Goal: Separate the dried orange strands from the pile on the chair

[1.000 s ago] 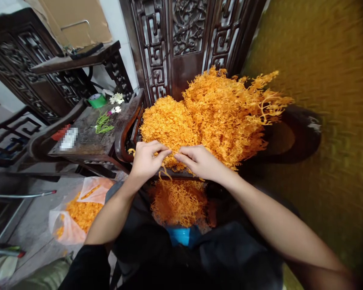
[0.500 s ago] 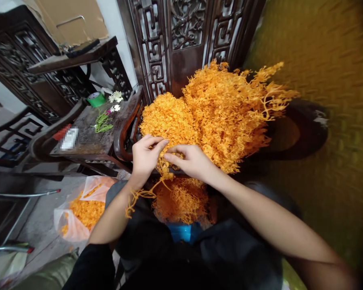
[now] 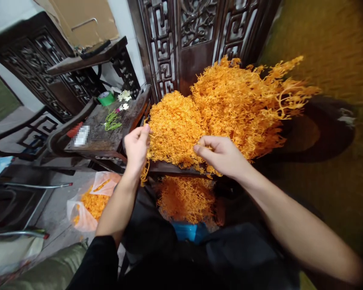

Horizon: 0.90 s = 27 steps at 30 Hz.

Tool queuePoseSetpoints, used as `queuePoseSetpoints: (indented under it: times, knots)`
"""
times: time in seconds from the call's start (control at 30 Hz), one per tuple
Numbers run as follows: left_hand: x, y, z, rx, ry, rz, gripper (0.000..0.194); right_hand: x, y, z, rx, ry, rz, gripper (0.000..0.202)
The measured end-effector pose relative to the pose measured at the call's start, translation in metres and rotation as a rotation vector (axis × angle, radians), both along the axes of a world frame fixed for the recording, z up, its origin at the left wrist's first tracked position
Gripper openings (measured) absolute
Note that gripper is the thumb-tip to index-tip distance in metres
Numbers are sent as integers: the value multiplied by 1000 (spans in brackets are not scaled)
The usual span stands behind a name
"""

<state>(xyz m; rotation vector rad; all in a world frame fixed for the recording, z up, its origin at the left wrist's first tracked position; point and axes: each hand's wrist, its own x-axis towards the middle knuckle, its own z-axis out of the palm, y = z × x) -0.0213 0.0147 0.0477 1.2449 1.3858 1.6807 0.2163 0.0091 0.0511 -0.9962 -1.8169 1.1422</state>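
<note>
A large pile of orange, frilly strands lies on a dark wooden seat, with a finer orange heap at its left. My left hand is closed at the left edge of the heap, pinching an orange strand that hangs below it. My right hand is closed in a pinch over the front of the pile; whatever is between its fingertips is too small to make out. Below, between my knees, more orange strands fill a container with a blue part.
At the left, a wooden chair seat bears green tape, white flowers and green stems. A plastic bag of orange pieces sits on the floor. Carved wooden panels stand behind.
My hands have moved apart, the left to the left and the right to the right. The strand now hangs down at my left hand. The view has shifted slightly.
</note>
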Motion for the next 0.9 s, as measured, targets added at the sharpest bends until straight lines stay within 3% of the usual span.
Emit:
queuePoseSetpoints:
  times: [0.13, 0.23, 0.43, 0.53, 0.63, 0.8, 0.9]
  knots:
    - [13, -4, -5, -41, -88, -168, 42, 4, 2, 2, -202, -7, 212, 25]
    - [22, -5, -8, -46, -78, -130, 44, -7, -2, -2, -300, 70, 306, 22]
    - [36, -10, -8, -29, 45, 13, 40, -44, -11, -19, -131, 44, 256, 32]
    - [43, -13, -6, 12, 109, 49, 36, -52, -16, -19, -74, 18, 179, 35]
    - [36, -3, -3, 38, 135, 92, 35, -52, -30, -11, 1, 29, 160, 36]
    - [5, 22, 8, 129, -152, 168, 42, -37, -53, 0, 79, 68, 540, 33]
    - [0, 21, 13, 51, -280, 74, 44, -21, -43, -1, -14, 38, 458, 22]
